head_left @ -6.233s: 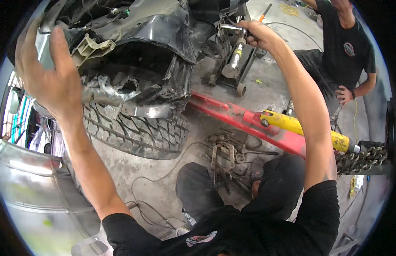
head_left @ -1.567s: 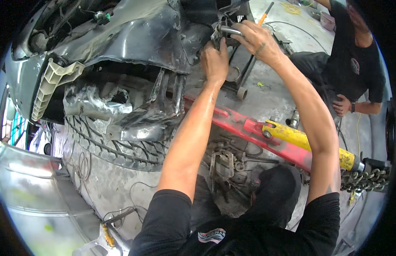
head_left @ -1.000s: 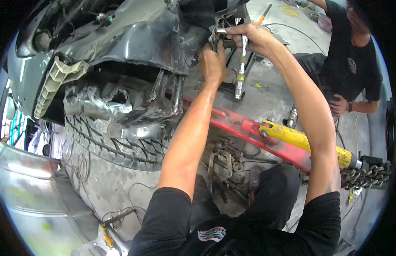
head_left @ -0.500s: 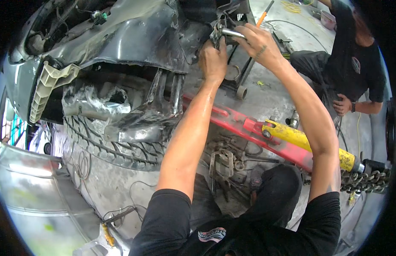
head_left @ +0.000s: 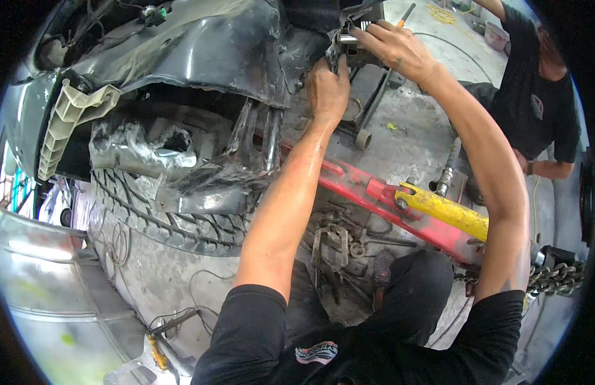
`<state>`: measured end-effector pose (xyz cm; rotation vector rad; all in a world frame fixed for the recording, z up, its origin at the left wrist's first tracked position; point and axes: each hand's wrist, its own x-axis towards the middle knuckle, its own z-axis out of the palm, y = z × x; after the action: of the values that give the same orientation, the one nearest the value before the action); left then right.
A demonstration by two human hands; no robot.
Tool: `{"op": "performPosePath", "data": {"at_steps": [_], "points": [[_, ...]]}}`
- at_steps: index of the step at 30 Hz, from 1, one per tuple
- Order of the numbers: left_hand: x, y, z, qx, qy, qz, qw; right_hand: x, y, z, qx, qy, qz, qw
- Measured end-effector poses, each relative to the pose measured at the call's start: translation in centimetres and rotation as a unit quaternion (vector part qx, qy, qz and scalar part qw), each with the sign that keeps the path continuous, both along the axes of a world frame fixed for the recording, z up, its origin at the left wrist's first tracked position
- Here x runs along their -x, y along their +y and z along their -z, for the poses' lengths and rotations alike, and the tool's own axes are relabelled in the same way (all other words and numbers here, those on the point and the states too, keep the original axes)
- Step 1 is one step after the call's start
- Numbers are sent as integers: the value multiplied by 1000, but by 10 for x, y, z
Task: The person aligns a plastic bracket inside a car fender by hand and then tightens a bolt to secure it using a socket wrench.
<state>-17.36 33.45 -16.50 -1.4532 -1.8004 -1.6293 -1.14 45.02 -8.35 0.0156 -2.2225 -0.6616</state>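
My right hand (head_left: 399, 52) is closed around a shiny chrome tool (head_left: 350, 39), a short bar whose exact kind I cannot make out. The tool's free end lies against a torn, bent metal bracket (head_left: 336, 52) at the edge of the vehicle's body. Just below, my left hand (head_left: 327, 91) grips the lower part of that bracket, thumb pointing up and the other fingers partly hidden. To the left spreads the crumpled dark inner fender (head_left: 201, 54), above a tyre (head_left: 175, 221).
A red beam (head_left: 381, 202) with a yellow cylinder (head_left: 448, 212) crosses the floor below my arms, a chain (head_left: 557, 277) at its right end. Metal clamps and tools (head_left: 333, 250) lie near my knees. At the right a person (head_left: 535, 96) in black crouches. A removed panel (head_left: 41, 276) stands lower left.
My right hand has moved up and slightly right with the chrome tool, and its elbow has swung outward. My left hand stays on the bracket. The whole view has shifted a little.
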Motion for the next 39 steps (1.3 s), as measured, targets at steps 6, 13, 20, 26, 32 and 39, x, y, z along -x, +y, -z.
{"op": "performPosePath", "data": {"at_steps": [6,13,20,26,32,39], "points": [[-3,10,0,18,10,-8,1000,4,4,-10,142,21,-89,986],[-8,6,-1,-11,-35,63,997,4,-7,-20,847,-12,-100,522],[-8,-1,-5,2,-14,33,999,-12,-26,0,351,-5,-3,937],[-7,1,-4,31,-5,-10,999,-8,-20,19,247,92,-40,964],[-4,2,-1,22,-7,3,1000,-3,-11,16,103,56,-32,993],[-2,8,3,16,-2,7,1000,3,-5,8,72,36,-14,997]]}}
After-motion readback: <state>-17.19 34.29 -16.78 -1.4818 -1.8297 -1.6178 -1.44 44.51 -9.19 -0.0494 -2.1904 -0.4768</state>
